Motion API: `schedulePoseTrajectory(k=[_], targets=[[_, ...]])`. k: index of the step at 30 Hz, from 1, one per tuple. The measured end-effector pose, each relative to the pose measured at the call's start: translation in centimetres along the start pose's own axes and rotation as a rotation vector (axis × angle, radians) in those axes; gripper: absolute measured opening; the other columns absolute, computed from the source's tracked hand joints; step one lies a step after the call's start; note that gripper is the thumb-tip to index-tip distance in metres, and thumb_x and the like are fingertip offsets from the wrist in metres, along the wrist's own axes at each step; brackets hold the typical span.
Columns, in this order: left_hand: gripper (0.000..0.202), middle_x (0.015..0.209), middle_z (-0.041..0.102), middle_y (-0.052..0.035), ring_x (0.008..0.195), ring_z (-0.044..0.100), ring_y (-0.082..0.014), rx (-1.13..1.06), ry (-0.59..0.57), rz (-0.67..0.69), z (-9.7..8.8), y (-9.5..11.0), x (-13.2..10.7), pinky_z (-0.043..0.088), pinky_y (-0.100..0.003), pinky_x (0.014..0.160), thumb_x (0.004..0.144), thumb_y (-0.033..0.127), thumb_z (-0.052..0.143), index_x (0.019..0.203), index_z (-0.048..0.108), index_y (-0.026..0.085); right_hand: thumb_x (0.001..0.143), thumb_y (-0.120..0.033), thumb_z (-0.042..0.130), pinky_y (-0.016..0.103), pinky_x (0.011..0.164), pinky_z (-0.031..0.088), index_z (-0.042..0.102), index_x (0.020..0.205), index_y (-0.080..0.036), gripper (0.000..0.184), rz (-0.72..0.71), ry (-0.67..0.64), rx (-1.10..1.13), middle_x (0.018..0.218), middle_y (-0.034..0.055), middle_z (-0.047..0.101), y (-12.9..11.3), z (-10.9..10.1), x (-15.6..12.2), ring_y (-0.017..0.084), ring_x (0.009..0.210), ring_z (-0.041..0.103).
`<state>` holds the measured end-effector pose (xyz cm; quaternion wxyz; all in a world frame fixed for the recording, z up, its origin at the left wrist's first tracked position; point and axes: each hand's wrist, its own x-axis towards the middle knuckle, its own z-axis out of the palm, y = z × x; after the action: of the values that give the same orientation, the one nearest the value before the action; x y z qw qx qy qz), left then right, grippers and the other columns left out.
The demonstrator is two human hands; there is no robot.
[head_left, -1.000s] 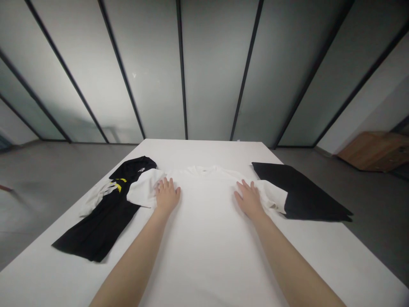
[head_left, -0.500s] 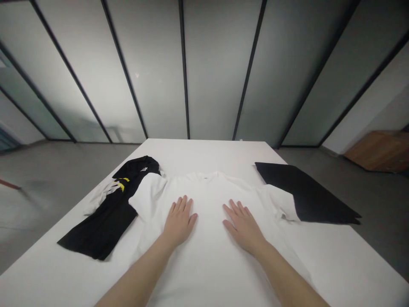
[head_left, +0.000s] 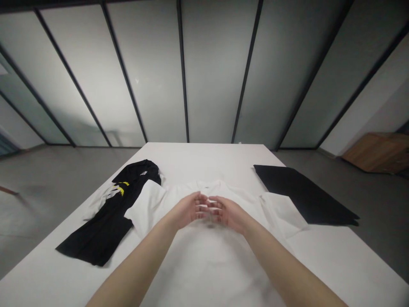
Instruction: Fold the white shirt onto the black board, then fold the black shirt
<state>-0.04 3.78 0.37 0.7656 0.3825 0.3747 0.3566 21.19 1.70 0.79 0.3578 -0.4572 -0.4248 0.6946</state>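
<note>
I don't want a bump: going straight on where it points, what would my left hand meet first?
Probably the right hand, directly opposite the left hand; blur and unclear depth hide whether they touch.

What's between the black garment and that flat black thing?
The white T-shirt lies between the black garment and the flat black thing, with the left hand and right hand over it, in the head view.

The room looks like an office or similar commercial interior, though exactly which kind cannot be told. A tall partition of frosted glass panels [head_left: 214, 72] set between dark frame bars [head_left: 183, 81] spans the far side, meeting a pale plain wall [head_left: 358, 115] at the right. Smooth grey flooring [head_left: 64, 168] surrounds a broad white surface [head_left: 204, 161], and wooden furniture [head_left: 377, 152] stands near that wall.
</note>
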Motion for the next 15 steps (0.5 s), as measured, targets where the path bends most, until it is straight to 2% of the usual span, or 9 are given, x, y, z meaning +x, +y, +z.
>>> schedulePoseTrajectory(k=[1,3,4,6,8,11,13,15], targets=[[0.031,0.108,0.075,-0.0147,0.092,0.075,-0.0245,-0.183,0.080,0.021,-0.6,0.4,1.5,0.061,-0.041,0.090,0.097,0.046,0.060,0.104,0.070,0.018,0.102,-0.043,0.046,0.037,0.082,0.061,0.064,0.114,-0.022,0.030,-0.009,0.077,0.133,0.118,0.0126,0.073,0.0,-0.5,1.5,0.021,0.091,0.073],[0.030,0.115,0.073,-0.0177,0.095,0.076,-0.0253,-0.433,0.261,0.054,-2.5,0.8,3.9,0.062,-0.044,0.091,0.101,0.039,0.052,0.117,0.065,0.017,0.105,-0.041,0.030,0.045,0.094,0.060,0.059,0.116,-0.022,0.037,-0.048,0.230,0.242,0.126,0.0169,0.070,0.3,-2.0,3.9,0.024,0.106,0.074],[0.035,0.121,0.071,-0.0198,0.100,0.076,-0.0270,-0.520,0.308,0.097,-3.7,0.9,4.6,0.063,-0.047,0.090,0.103,0.038,0.046,0.126,0.061,0.017,0.105,-0.043,0.026,0.051,0.100,0.058,0.057,0.120,-0.022,0.041,-0.076,0.222,0.251,0.132,0.0192,0.068,0.4,-3.0,4.7,0.027,0.116,0.072],[0.049,0.135,0.065,-0.0249,0.113,0.073,-0.0319,-0.631,0.307,0.168,-6.0,1.1,5.3,0.063,-0.053,0.090,0.105,0.045,0.038,0.142,0.051,0.017,0.104,-0.050,0.020,0.059,0.106,0.053,0.054,0.127,-0.021,0.051,-0.116,0.164,0.197,0.142,0.0227,0.064,0.7,-5.2,5.6,0.030,0.129,0.066],[0.058,0.142,0.061,-0.0280,0.121,0.071,-0.0334,-0.669,0.324,0.214,-8.1,1.5,5.2,0.064,-0.052,0.090,0.106,0.048,0.033,0.152,0.042,0.015,0.103,-0.052,0.012,0.059,0.108,0.052,0.051,0.135,-0.019,0.060,-0.162,0.178,0.093,0.148,0.0247,0.059,0.9,-7.4,5.9,0.030,0.133,0.064],[0.061,0.147,0.057,-0.0286,0.126,0.068,-0.0319,-0.640,0.392,0.264,-10.1,2.0,4.7,0.063,-0.049,0.094,0.107,0.046,0.034,0.159,0.035,0.015,0.104,-0.046,0.004,0.052,0.107,0.055,0.046,0.144,-0.016,0.066,-0.260,0.372,-0.109,0.148,0.0248,0.059,1.0,-10.0,6.1,0.026,0.130,0.067],[0.059,0.150,0.055,-0.0268,0.127,0.068,-0.0297,-0.572,0.476,0.308,-10.9,2.0,4.7,0.061,-0.048,0.098,0.107,0.045,0.037,0.159,0.036,0.019,0.104,-0.046,0.004,0.049,0.106,0.057,0.043,0.150,-0.016,0.068,-0.306,0.516,-0.209,0.145,0.0242,0.061,1.1,-11.3,6.2,0.025,0.127,0.069],[0.053,0.152,0.054,-0.0242,0.127,0.068,-0.0276,-0.441,0.572,0.356,-11.2,1.8,5.1,0.059,-0.046,0.102,0.106,0.044,0.042,0.153,0.043,0.021,0.104,-0.049,0.011,0.049,0.109,0.055,0.039,0.157,-0.017,0.068,-0.329,0.625,-0.252,0.148,0.0232,0.060,1.4,-12.0,6.3,0.027,0.129,0.067]])
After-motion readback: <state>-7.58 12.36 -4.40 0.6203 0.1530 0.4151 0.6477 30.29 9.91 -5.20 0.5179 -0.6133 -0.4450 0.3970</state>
